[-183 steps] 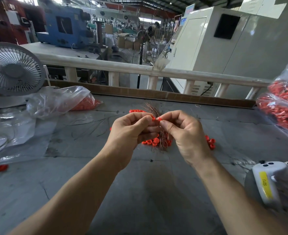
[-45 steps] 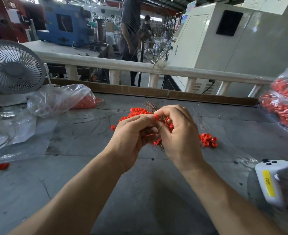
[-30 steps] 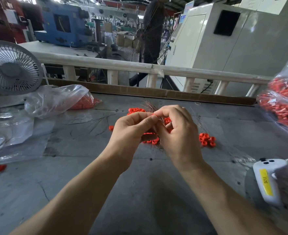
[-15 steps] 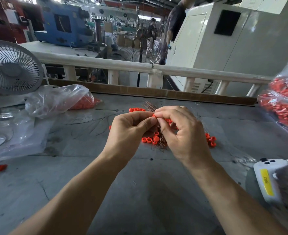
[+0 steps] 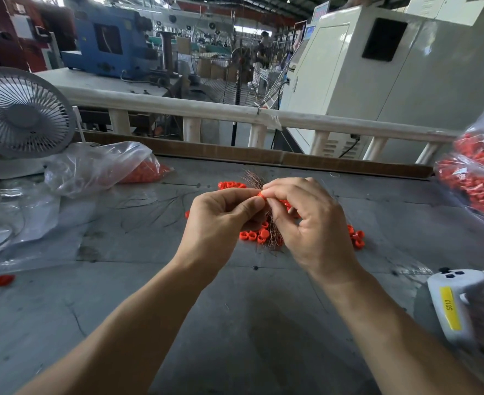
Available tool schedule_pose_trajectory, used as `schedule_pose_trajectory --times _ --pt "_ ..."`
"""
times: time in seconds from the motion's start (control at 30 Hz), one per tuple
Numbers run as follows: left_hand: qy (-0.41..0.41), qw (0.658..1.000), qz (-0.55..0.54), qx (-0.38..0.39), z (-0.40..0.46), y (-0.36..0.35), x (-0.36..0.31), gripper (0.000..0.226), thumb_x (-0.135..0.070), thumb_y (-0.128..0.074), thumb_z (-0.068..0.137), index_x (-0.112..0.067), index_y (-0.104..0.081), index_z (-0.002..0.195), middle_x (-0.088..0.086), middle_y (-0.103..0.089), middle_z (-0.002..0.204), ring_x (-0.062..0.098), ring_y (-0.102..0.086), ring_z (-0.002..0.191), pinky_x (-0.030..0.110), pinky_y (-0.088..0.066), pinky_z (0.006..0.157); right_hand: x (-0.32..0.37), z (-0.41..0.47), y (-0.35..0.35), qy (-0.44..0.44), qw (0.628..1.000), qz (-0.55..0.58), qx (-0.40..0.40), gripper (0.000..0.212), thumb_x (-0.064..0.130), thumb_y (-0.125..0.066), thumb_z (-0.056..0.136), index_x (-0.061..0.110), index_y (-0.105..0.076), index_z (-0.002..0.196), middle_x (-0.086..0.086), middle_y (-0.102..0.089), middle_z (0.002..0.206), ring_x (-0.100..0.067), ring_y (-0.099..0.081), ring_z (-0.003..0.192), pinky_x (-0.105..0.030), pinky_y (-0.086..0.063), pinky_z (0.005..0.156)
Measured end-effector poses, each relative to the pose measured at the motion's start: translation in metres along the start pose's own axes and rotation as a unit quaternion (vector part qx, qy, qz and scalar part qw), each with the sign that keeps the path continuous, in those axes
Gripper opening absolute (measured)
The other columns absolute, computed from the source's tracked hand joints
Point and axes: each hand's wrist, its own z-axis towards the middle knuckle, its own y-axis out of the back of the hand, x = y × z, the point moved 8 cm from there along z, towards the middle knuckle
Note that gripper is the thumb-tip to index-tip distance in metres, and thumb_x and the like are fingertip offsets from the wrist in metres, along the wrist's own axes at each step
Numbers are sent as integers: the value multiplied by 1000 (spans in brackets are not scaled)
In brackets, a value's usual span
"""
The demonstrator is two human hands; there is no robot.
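Orange cap (image 5: 260,194) is pinched between the fingers (image 5: 246,208) of your left hand (image 5: 221,223) and right hand (image 5: 312,223), just above the wire bundle (image 5: 273,238) — loose caps (image 5: 250,235) lie scattered on the bench (image 5: 235,323), so you've likely plenty left.

Factory floor, blue machine (image 5: 107,44), white cabinet (image 5: 377,75), workbench (image 5: 235,309)

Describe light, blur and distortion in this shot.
Head view: even daylight, soft shadow on the grey table; the wide lens bows the white railing; the clear plastic bag of red parts at right blurs; the small orange plastic ring is sharp.
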Motion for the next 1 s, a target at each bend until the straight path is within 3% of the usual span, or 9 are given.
schedule_pose_trajectory --times 0.2,0.33,0.5,0.63,0.83,1.0 --pt "25 999 0 -25 1 2 7 11 -11 -71 93 -10 -80 100 17 -78 88 26 -72 79 38 -63 82 4 0 -5 3 998 -50 24 9 9 -71 94 10 -77 101 1 -75 106 -21 -66 100 -38 -55 86" --pt "69 996 -38 -39 1 2 15 13 -13 -73 92 -6 -80 100 24 -76 94 29 -69 82 48 -59 92 5 -1 -12 -13 997 -61 55 12 24 -72 96 14 -72 104 5 -70 111 -19 -62 106 -35 -53 86" --pt "96 994 -59 -9 1 -2 19 15 -18 -75 88 -9 -81 98 16 -76 89 21 -65 80 35 -58 85 5 -3 -9 -24 996 -83 14 8 19 -74 90 13 -71 95 2 -71 100 -23 -63 96 -39 -52 80" --pt "120 987 -102 18 2 -4 23 21 -23 -71 90 -6 -80 99 20 -76 97 26 -70 88 39 -58 89 4 -4 -3 -33 996 -82 -19 7 15 -78 89 11 -72 91 2 -72 96 -24 -63 94 -36 -51 80" --pt "147 979 -137 27 1 -6 27 21 -20 -64 98 -6 -80 94 19 -74 98 26 -70 90 36 -58 81 5 -4 -1 -20 996 -84 -33 7 13 -79 85 10 -73 86 3 -71 91 -23 -60 91 -33 -49 80" --pt "145 980 -135 30 1 -6 24 22 -19 -63 98 -4 -78 93 20 -72 93 28 -68 87 36 -58 79 11 -3 3 9 995 -81 -60 7 14 -76 87 9 -72 84 1 -70 88 -27 -61 91 -43 -51 80"
